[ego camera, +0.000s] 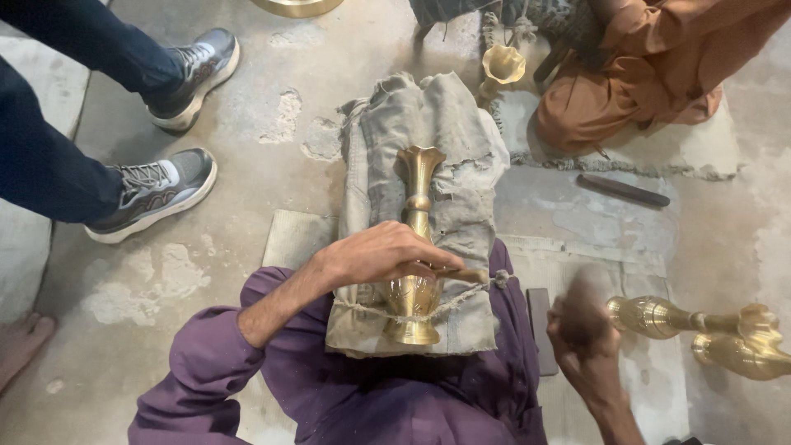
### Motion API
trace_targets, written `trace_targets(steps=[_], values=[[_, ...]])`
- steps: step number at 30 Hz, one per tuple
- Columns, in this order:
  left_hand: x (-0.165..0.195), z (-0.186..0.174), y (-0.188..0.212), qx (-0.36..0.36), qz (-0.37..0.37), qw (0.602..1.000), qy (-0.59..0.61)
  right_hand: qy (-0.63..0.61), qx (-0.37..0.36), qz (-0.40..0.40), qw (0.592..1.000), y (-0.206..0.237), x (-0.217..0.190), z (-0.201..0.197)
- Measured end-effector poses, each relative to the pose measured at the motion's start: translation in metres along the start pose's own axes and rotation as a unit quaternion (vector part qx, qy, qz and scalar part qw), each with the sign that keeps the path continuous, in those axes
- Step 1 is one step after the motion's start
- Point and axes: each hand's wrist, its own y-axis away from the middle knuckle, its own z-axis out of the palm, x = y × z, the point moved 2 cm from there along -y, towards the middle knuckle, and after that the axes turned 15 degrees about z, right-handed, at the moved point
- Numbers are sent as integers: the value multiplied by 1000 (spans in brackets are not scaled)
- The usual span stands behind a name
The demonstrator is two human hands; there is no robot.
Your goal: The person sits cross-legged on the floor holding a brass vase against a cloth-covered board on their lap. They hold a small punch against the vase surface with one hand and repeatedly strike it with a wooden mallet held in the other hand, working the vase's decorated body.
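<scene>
A brass vase [419, 177] lies on its side on a grey cloth-wrapped block [387, 140], tied down near its base by a cord [461, 298]. My left hand [383, 255] reaches over the vase's belly and pinches a short metal punch [471, 275] whose tip rests against the vase. Raised to the right of the block, my right hand [592, 358] grips a dark, blurred mallet-like tool [582, 306]. The vase's middle is hidden under my left hand.
Two more brass vases [659, 317] [737, 354] lie on the floor at the right, and another [500, 70] stands beyond the block. A person in orange clothes [651, 74] sits at top right. Someone in grey sneakers [156, 194] stands at left. A dark bar [622, 191] lies on the concrete.
</scene>
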Motion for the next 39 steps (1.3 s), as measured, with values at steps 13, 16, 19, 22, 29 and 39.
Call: trace_targets(steps=[13,16,19,22,29,39], values=[[6,7,18,147,-137,978,60,168,-76,29,982,-68,-40,-34],[11,5,21,178,-152,969,82,91,-55,-44,993,-84,-65,-46],[16,4,20,187,-148,968,83,185,-107,-47,976,-97,-79,-54],[20,2,19,201,-155,962,99,315,-137,-8,939,-110,-82,-47],[20,11,24,251,-203,942,97,329,-117,-96,932,-125,-93,-36],[16,30,33,318,-210,920,93,288,-137,-69,945,-143,-112,-36]])
